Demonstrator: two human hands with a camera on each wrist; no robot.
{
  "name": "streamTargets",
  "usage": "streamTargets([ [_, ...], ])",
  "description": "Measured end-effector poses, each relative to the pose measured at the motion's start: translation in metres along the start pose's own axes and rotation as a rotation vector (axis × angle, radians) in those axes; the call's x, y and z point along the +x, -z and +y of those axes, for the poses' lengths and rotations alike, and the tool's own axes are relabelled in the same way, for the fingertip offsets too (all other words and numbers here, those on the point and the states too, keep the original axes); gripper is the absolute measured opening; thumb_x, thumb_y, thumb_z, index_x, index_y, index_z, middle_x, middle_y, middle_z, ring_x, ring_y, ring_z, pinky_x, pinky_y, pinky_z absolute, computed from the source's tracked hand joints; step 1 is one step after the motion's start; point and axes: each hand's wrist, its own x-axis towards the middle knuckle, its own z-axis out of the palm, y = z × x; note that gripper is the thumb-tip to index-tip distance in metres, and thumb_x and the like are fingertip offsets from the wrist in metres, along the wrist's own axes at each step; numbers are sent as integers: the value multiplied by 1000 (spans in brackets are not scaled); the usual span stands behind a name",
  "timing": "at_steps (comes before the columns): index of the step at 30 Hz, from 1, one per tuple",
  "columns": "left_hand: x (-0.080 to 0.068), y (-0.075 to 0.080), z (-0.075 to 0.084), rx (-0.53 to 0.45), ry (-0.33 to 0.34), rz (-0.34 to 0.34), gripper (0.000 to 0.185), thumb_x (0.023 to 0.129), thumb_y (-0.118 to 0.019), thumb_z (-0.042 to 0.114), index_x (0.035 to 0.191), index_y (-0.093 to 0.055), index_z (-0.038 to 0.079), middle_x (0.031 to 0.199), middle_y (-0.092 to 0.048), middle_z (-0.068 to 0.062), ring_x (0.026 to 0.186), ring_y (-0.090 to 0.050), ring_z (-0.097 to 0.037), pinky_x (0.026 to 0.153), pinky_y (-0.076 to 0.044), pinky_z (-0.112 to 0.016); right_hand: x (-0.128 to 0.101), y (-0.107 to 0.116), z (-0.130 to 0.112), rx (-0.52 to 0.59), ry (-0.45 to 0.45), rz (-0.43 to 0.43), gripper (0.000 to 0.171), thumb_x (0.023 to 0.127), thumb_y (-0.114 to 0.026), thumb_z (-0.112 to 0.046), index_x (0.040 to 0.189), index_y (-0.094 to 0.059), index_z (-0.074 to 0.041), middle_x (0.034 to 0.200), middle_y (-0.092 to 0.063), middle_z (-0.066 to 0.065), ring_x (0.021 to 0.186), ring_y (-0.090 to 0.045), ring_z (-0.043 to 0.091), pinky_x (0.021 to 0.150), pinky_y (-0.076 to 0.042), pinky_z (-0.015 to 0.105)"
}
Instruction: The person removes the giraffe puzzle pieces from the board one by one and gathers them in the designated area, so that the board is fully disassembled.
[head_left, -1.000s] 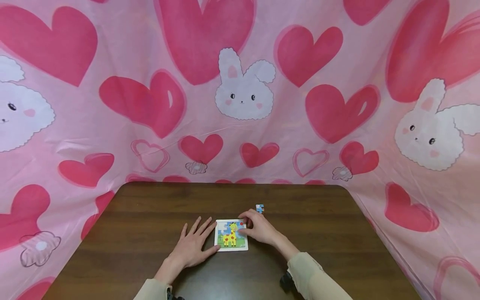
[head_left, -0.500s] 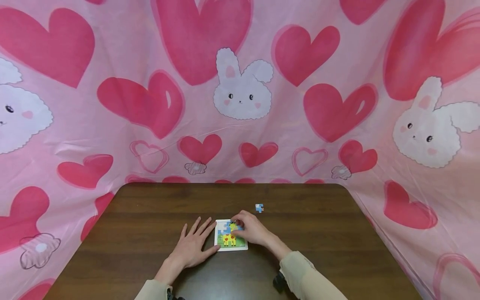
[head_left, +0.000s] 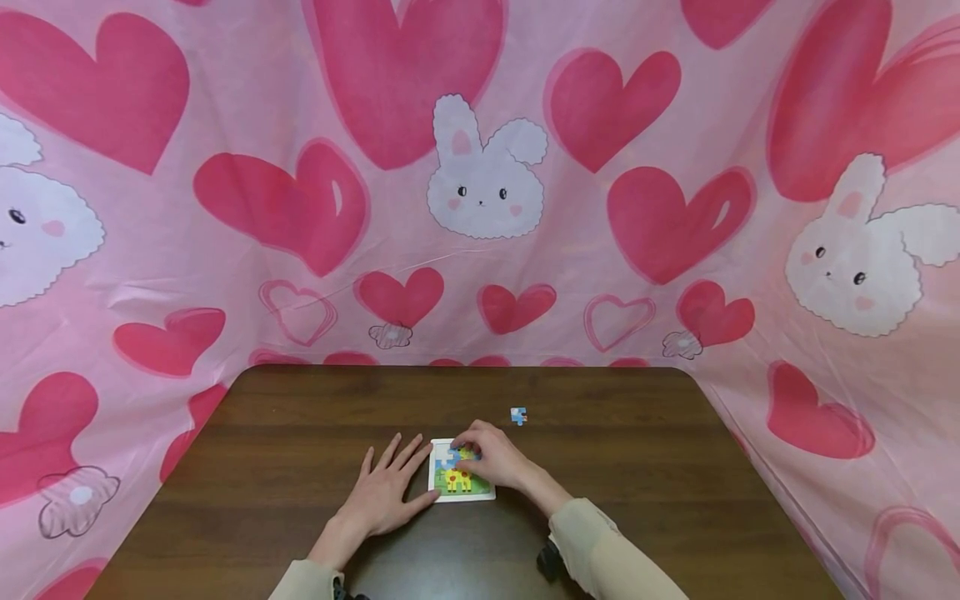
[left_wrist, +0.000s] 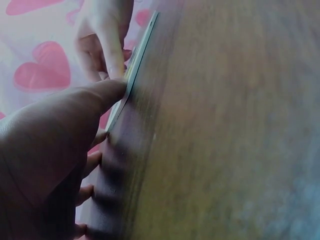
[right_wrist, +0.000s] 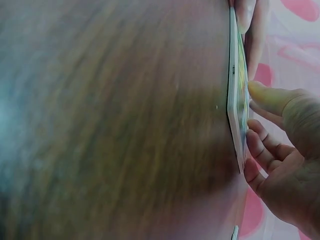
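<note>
The giraffe puzzle board [head_left: 461, 472] lay near the front middle of the dark wooden table [head_left: 262, 433], and everything else is placed from it. Just left of the board, the left hand [head_left: 386, 487] lay flat on the wood with fingers spread and relaxed, gripping nothing; its thumb touched the board's left edge, which the left wrist view showed as a thumb tip [left_wrist: 112, 90] against the thin frame [left_wrist: 135, 65], steadying it.

Over the board's upper part, the right hand [head_left: 491, 457] had its fingers curled down onto the picture, apparently pressing a blue piece [head_left: 455, 455] into the top row. Whether it pinched that piece or merely pushed on it cannot be told. From the right wrist view its fingers [right_wrist: 260, 142] hovered close against the board's face [right_wrist: 236, 90].

The step in hand looked like seating a piece. The tray held most of the giraffe picture, with a pale gap at its upper left corner. Beyond the board's far right corner, apart from it, one loose blue piece [head_left: 518, 416] lay on the table. The next move would probably call for reaching for that piece and turning it to match the gap.
</note>
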Motion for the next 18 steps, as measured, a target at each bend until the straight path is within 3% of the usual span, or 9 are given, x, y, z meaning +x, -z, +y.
streamTargets([
  [10,0,-2,-2,-1,-3,7,85,100,-66,69,168,-47,24,179,-40,-5,169,-27,-44,128,-17,-83,-1,8,-23,30,-21,2,25,95,-88,-26,119,-83,-18,107,-68,-2,100,-55,11,89,-41,35],
  [15,0,-1,-2,-2,-2,8,85,100,-66,69,169,-46,24,179,-39,-5,169,-27,-43,128,-17,-84,-4,13,-38,101,-51,46,21,93,-87,-20,112,-83,-14,108,-66,-1,103,-53,14,92,-41,37],
  [18,1,-2,-2,-2,-2,6,84,100,-66,69,169,-46,24,179,-39,-5,170,-27,-43,128,-17,-83,-6,11,-35,83,-14,82,20,94,-86,-22,112,-81,-16,111,-63,1,103,-51,14,90,-42,37],
])
